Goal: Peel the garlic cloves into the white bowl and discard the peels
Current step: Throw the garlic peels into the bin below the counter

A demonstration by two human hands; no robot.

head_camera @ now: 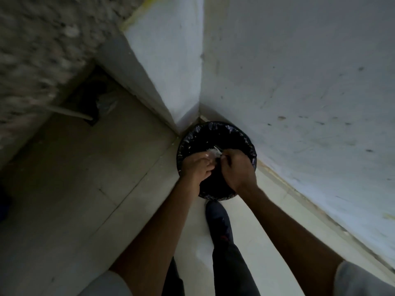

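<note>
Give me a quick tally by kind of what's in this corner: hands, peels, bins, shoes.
Bare hands: 2, left hand and right hand
Clump of white papery garlic peels: 1
Round bin lined with a black plastic bag: 1
Dark shoe: 1
Total: 5

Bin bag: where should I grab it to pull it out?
Probably pinch the bag at its folded rim on the left, coming from the open floor. Walls crowd its far and right sides; the left hand and right hand hold peels over its middle.
</note>
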